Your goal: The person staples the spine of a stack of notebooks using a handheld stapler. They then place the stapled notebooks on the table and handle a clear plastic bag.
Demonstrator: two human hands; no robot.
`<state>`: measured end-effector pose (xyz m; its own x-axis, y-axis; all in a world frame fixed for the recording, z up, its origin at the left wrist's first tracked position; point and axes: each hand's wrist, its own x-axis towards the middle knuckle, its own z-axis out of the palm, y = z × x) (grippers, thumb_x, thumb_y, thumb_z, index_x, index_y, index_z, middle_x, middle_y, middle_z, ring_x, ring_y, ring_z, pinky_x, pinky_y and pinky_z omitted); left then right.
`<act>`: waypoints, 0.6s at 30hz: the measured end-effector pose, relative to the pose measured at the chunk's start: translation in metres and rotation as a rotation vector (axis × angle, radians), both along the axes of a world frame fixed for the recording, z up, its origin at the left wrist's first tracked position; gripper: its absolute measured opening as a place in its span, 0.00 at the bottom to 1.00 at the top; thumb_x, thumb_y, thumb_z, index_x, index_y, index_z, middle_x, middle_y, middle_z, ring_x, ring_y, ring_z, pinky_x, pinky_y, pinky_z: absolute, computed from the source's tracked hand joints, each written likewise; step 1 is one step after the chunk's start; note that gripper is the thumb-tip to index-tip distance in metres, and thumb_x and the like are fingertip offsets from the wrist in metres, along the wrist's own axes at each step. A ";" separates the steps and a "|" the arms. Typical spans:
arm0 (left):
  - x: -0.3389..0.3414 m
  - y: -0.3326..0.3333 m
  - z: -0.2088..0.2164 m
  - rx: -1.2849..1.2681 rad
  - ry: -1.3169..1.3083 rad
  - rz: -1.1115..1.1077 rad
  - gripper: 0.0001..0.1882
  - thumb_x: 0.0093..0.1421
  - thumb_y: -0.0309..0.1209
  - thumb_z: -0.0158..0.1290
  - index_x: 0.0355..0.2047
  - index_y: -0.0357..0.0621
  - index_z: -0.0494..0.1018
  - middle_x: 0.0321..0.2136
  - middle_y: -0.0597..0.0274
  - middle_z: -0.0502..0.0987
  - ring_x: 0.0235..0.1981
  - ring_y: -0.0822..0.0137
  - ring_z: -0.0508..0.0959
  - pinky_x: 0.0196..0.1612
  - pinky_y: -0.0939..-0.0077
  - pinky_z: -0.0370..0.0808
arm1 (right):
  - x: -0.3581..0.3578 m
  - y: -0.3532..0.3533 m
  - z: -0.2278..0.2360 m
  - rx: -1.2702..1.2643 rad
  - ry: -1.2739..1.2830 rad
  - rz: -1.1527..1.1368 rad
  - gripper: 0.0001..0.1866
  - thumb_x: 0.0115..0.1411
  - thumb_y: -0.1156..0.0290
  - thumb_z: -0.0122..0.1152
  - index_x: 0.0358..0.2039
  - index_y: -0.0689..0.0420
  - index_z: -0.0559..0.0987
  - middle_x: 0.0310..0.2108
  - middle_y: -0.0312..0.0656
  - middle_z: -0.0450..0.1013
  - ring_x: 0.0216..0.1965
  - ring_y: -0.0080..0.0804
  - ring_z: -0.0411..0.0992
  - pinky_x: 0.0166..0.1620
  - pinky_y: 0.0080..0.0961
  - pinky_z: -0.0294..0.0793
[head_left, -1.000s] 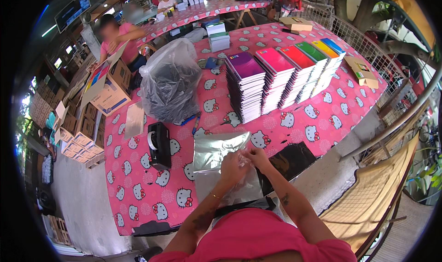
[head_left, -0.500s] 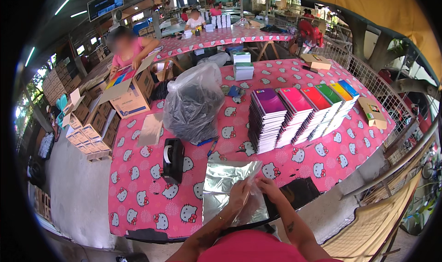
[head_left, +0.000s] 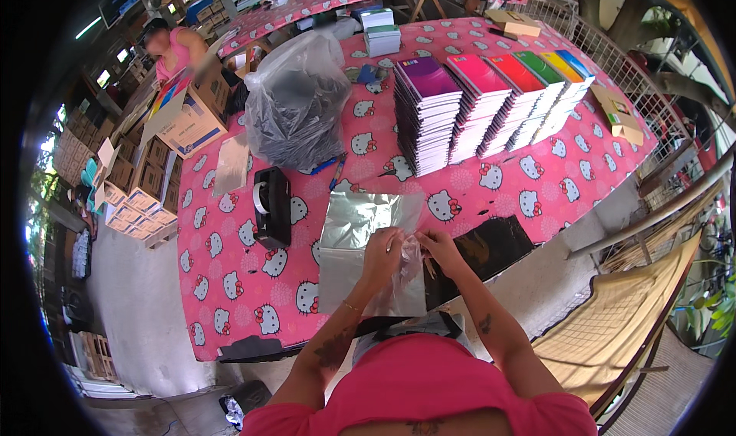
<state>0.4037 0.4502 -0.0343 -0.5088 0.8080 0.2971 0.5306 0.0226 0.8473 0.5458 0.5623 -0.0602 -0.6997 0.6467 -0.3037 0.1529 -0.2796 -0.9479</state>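
A flat pile of shiny clear plastic bags point(head_left: 349, 271) lies at the table's near edge. My left hand point(head_left: 382, 254) rests over the pile, its fingers closed on the edge of a thin clear plastic bag point(head_left: 404, 266). Just to the right, my right hand point(head_left: 441, 250) pinches the same bag's crumpled edge. Left of the pile stands a black tape dispenser point(head_left: 272, 210) with a pale roll in it. Beyond my hands rise several stacks of spiral notebooks point(head_left: 427, 118) with purple, pink, red, green, yellow and blue covers.
A big clear bag of black items point(head_left: 297, 106) stands left of the notebooks. Pens point(head_left: 337, 172) and a cardboard piece point(head_left: 231, 165) lie near it. At far left a person in pink point(head_left: 184, 49) leans over an open carton point(head_left: 195, 118). A black panel point(head_left: 491, 252) borders the near edge.
My view has tipped downward, so the table sits higher in the picture. Both hands still grip the plastic bag, and its crumpled edge has shifted slightly between them.
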 end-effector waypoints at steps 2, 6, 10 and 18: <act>0.006 -0.009 0.010 -0.007 0.181 0.021 0.14 0.60 0.34 0.56 0.42 0.36 0.77 0.38 0.51 0.77 0.38 0.56 0.78 0.40 0.67 0.74 | -0.002 -0.012 0.006 -0.049 0.061 -0.034 0.12 0.65 0.63 0.56 0.36 0.60 0.78 0.27 0.30 0.71 0.27 0.16 0.68 0.32 0.17 0.69; 0.009 -0.013 0.018 -0.090 0.044 0.004 0.11 0.58 0.32 0.57 0.38 0.39 0.77 0.33 0.51 0.78 0.36 0.56 0.78 0.40 0.64 0.74 | -0.013 -0.023 0.019 -0.134 0.155 -0.102 0.11 0.64 0.64 0.58 0.36 0.60 0.78 0.25 0.30 0.70 0.25 0.17 0.68 0.29 0.17 0.69; 0.003 -0.032 -0.006 -0.086 -0.025 0.075 0.08 0.59 0.32 0.56 0.36 0.43 0.77 0.33 0.54 0.79 0.37 0.56 0.79 0.41 0.65 0.74 | -0.012 -0.034 0.011 0.004 0.122 0.089 0.09 0.63 0.65 0.60 0.36 0.57 0.78 0.27 0.28 0.71 0.27 0.13 0.67 0.30 0.16 0.68; 0.017 -0.028 0.019 0.028 0.293 0.083 0.16 0.56 0.37 0.57 0.42 0.44 0.73 0.39 0.53 0.75 0.43 0.50 0.74 0.46 0.56 0.71 | -0.011 -0.017 -0.011 -0.297 0.224 0.018 0.09 0.63 0.66 0.58 0.39 0.59 0.75 0.33 0.37 0.73 0.31 0.26 0.74 0.33 0.25 0.77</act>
